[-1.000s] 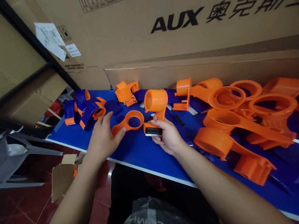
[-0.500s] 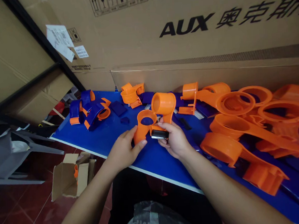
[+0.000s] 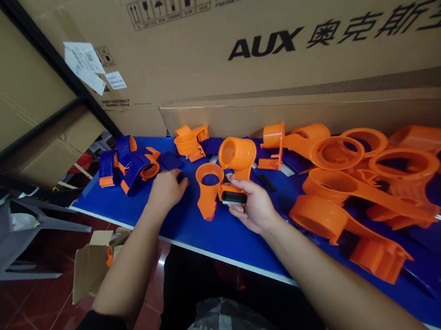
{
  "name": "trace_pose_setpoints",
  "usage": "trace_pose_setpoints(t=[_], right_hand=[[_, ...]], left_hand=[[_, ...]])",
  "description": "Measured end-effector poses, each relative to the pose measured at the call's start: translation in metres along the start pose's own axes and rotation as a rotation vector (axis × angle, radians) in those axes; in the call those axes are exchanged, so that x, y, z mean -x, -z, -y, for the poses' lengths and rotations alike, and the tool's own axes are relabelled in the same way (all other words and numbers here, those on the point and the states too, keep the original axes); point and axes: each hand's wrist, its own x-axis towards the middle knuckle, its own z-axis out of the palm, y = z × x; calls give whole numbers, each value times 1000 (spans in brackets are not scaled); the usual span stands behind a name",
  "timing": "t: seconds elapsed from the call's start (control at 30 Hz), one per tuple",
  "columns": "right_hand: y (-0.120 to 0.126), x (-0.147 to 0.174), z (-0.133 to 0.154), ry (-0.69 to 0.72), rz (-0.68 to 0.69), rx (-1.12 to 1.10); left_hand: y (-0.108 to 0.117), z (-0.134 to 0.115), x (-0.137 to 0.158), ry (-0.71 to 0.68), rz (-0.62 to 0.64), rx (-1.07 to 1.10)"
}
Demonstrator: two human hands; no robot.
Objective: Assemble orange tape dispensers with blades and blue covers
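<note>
My right hand (image 3: 256, 203) is closed around an orange tape dispenser (image 3: 237, 153), ring end up, with a black roller and a metal edge at its lower end. Just left of it, an orange tape dispenser part (image 3: 208, 191) with a ring lies on the table, untouched. My left hand (image 3: 168, 190) rests low over the table left of that part, fingers curled and thumb near the index finger. Whatever is beneath or between those fingers is hidden. A flat dark blue piece (image 3: 170, 160) lies just behind the left hand.
Blue-and-orange dispensers (image 3: 131, 164) sit at the table's left end. Many orange dispensers (image 3: 340, 181) are heaped on the right. A large cardboard box (image 3: 198, 70) stands behind the blue table (image 3: 183, 234). An open carton (image 3: 87, 267) and a grey stool (image 3: 34, 225) are at left.
My left hand has let go of the orange ringed part and moved left and back across the table. My right hand still holds its dispenser; the view has shifted slightly.
</note>
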Motion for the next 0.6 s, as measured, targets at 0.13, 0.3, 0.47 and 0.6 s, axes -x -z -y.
trace_pose_setpoints(t=[0.13,0.3,0.47,0.6], right_hand=[[3,3,7,-124,112,-57],[-2,9,6,-137,163,-14],[-6,12,4,-114,172,38],[-5,11,5,-89,186,23]], left_hand=[[21,-24,42,12,-167,392],[31,-64,89,-73,-81,776],[25,-67,98,-75,-39,955],[19,-58,102,-127,-31,973]])
